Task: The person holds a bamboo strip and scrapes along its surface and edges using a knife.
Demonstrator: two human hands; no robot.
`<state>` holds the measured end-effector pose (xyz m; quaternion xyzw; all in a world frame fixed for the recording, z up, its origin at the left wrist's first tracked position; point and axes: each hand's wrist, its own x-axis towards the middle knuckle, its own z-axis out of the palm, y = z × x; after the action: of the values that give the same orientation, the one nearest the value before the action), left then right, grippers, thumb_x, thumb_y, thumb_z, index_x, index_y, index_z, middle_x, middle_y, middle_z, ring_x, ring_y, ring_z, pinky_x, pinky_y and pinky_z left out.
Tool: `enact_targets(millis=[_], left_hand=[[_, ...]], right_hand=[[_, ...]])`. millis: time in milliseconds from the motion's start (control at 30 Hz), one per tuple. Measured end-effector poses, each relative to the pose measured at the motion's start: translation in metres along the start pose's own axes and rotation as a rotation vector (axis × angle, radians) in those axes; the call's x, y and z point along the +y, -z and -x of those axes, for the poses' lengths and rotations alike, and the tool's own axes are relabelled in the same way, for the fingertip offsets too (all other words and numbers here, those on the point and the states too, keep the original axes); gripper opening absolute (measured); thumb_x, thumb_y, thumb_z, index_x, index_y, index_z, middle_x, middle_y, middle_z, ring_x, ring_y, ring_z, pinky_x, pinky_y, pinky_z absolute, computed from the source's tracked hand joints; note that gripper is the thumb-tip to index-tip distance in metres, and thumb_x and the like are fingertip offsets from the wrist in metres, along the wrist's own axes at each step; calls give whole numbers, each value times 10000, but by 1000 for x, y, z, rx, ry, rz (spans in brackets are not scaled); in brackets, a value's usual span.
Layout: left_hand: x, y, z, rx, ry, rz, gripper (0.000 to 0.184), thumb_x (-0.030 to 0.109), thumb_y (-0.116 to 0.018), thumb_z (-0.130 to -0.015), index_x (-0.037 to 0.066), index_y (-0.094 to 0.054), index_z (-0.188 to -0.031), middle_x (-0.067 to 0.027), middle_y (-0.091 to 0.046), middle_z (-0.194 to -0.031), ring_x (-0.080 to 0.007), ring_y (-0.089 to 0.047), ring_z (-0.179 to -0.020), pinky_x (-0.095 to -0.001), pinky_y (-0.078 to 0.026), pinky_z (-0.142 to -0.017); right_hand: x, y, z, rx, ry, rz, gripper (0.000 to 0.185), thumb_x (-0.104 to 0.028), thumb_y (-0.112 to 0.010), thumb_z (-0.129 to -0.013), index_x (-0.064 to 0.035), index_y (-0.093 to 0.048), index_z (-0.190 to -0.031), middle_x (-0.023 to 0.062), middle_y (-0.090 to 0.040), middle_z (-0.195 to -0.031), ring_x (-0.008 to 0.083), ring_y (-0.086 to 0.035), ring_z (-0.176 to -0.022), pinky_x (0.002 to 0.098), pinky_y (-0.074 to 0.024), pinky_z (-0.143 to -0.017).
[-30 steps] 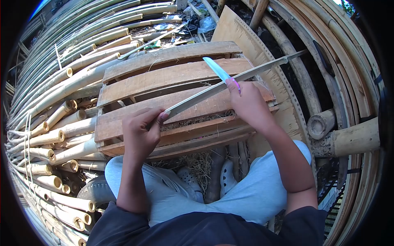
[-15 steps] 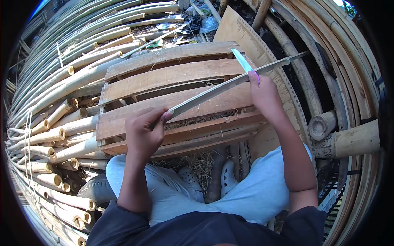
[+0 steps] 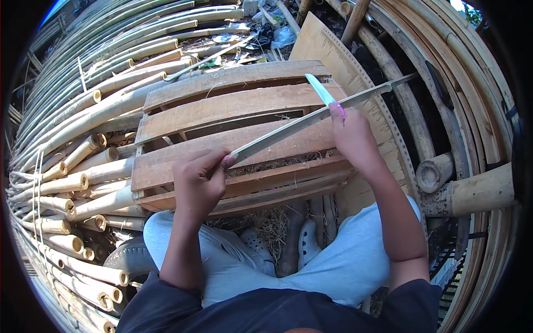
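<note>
Bamboo strip (image 3: 283, 132): slim, slanting over the slatted wooden bench (image 3: 222, 109), near end at lower left, far end at upper right; whether it touches the slats I cannot tell.
Left hand (image 3: 200, 175): closed around the strip's near end, thumb pressed to it, seen against the near slats.
Right hand (image 3: 353, 133): fingers wrapped about the pink-purple handle of a knife (image 3: 319, 90), just beside the strip's middle.
Blade: pale blue, tip up and leftward, away from the body, crossing the strip's line; its edge's exact contact is too fine to make out.
Long axis: from the left hand up and rightward past the right hand, which is nearer the far end.
Between the hands: a bare length of strip, with slats and dark gaps beneath.
Far end: past the right hand, over the plywood sheet (image 3: 313, 47) and towards the bamboo pole (image 3: 408, 114) on the right.
Body side: left knee (image 3: 158, 226) just below the bench's near edge, right knee (image 3: 401, 213) beyond its right end.
</note>
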<state>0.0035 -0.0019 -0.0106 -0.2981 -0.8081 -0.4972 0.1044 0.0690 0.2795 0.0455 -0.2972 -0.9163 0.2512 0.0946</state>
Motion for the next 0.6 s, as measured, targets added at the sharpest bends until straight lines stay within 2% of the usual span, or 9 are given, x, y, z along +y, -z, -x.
enact_targets(millis=[67,133,233,267,333,433,500,533,600], left_hand=[[1,-1,2,9,-22,-24,78,49,-768,-863,4,-766,-927,-153,-671,-700,-229,-623,-564,-327,-447,-544],[2,-1,3,-17,43,-42,102,32,-768,-872,-31,-777,-953,-129,-737,-753,-152,-662,-620,-270,-493,-589],[6,1,1,-20,63,-16,98,15,-767,-865,-29,-777,-952,-130,-734,-746,-147,-656,-613,-271,-487,-586],[6,1,1,-19,61,-16,98,15,-767,-865,-29,-777,-952,-130,-734,-746,-147,-656,-613,-271,-487,-586],[4,-1,2,13,26,17,76,38,-765,-854,6,-767,-923,-157,-686,-718,-237,-628,-566,-319,-457,-550],[8,-3,4,37,-20,-16,88,45,-769,-856,3,-771,-933,-162,-693,-722,-228,-637,-562,-317,-461,-549],[6,-4,3,19,18,5,98,47,-770,-857,2,-773,-943,-165,-695,-718,-219,-642,-562,-314,-464,-551],[5,-4,4,-6,60,23,108,48,-771,-857,1,-775,-954,-168,-696,-715,-210,-648,-562,-310,-468,-552],[2,-4,5,-15,81,39,115,49,-770,-859,-2,-777,-961,-174,-700,-718,-200,-654,-566,-305,-472,-555]], right_hand=[[-23,-25,30,-110,145,-85,538,-372,-483,-1072,92,-661,-866,318,-642,-750,514,-652,-769,554,-510,-691],[-38,-51,59,-203,231,-210,507,-347,-490,-1081,76,-631,-839,281,-587,-651,475,-619,-648,519,-455,-616],[-32,-31,39,-237,143,-126,506,-345,-519,-1058,108,-656,-881,347,-627,-748,534,-643,-792,565,-507,-705],[-18,-27,27,-93,166,-82,544,-382,-495,-1066,98,-664,-874,337,-638,-762,517,-653,-792,553,-511,-703],[15,8,-12,41,-62,47,581,-417,-461,-1074,84,-674,-870,320,-651,-770,498,-663,-796,541,-513,-704],[9,7,-8,15,-51,65,599,-433,-439,-1078,75,-681,-874,302,-662,-772,481,-671,-795,534,-516,-704],[-14,-24,21,-102,81,-87,541,-387,-479,-1070,81,-676,-884,305,-662,-773,503,-664,-804,554,-509,-718],[-31,-31,37,-269,107,-89,495,-349,-509,-1062,87,-674,-894,329,-649,-768,525,-653,-807,569,-507,-729],[-32,-44,47,-294,179,-144,478,-335,-520,-1058,88,-674,-898,341,-639,-757,528,-652,-799,568,-510,-726]])
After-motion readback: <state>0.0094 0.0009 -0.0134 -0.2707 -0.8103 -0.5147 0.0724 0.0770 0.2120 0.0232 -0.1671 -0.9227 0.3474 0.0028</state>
